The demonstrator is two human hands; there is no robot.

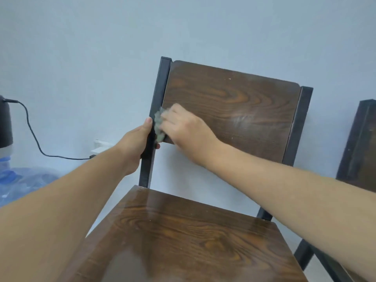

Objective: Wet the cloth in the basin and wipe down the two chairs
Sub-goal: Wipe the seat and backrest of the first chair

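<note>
A dark wood chair (234, 110) with a black metal frame stands in front of me against a pale wall. Its seat (183, 237) shines with wet streaks. My left hand (138, 143) grips the left black post of the backrest. My right hand (183, 127) presses a small greenish-grey cloth (158, 125) against the lower left corner of the wooden backrest, right beside the post. Part of a second chair (358, 147) shows at the right edge. The basin is out of view.
A black cable (34, 137) runs along the wall to a white socket (99, 147) at the left. A dark appliance (5, 123) sits above a blue water bottle (18, 180) at the far left.
</note>
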